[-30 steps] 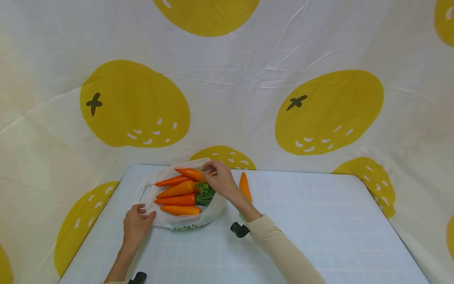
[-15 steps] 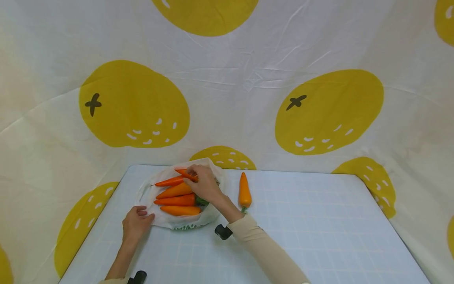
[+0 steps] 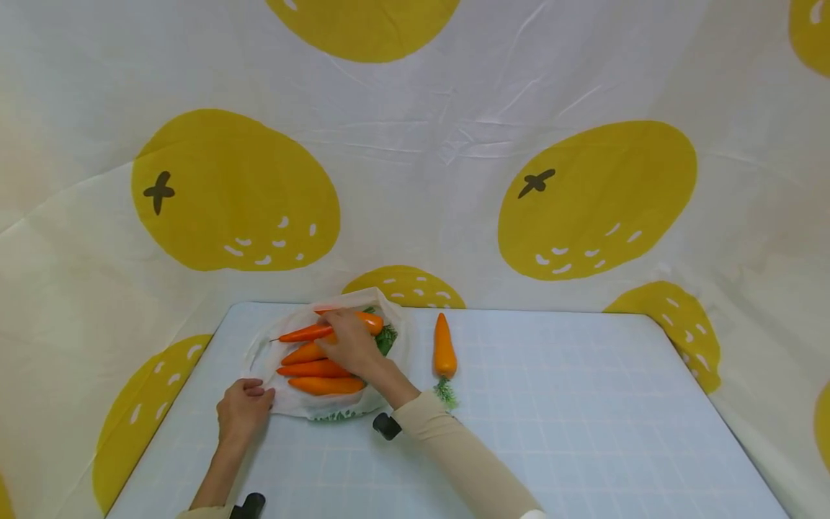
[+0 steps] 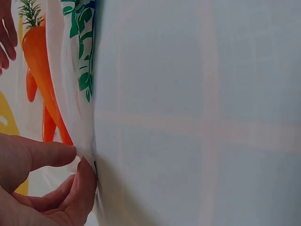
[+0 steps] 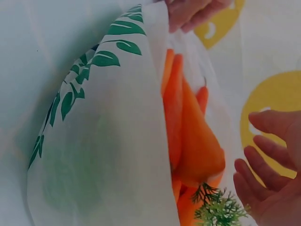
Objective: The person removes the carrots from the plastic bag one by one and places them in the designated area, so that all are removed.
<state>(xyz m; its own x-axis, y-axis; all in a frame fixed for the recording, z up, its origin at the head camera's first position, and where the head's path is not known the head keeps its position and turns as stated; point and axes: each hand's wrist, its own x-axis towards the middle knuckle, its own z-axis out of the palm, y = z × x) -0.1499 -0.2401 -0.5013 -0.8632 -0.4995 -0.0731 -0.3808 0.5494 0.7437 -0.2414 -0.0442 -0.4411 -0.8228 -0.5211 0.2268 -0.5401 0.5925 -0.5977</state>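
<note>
Several orange carrots (image 3: 326,386) with green tops lie side by side in the mouth of a white bag (image 5: 103,141) printed with green leaves. My left hand (image 3: 240,412) is at the bag's near left rim; in the left wrist view its thumb and fingers pinch the edge of the bag. Over the carrots, my right hand (image 3: 353,342) covers part of them in the head view. The right wrist view shows that right hand (image 5: 277,169) with loosely spread fingers, holding nothing, beside a carrot (image 5: 200,146) and its leafy top (image 5: 221,207).
A single carrot (image 3: 444,349) lies on the table right of the bag, tip pointing away. The table (image 3: 570,404) has a pale checked cover. Behind it hangs a white cloth (image 3: 421,180) with large yellow fruit prints.
My right hand has moved left and nearer across the carrots, leaving the far carrot and green tops in sight. The lone carrot at right is now uncovered. My left hand stays at the rim.
</note>
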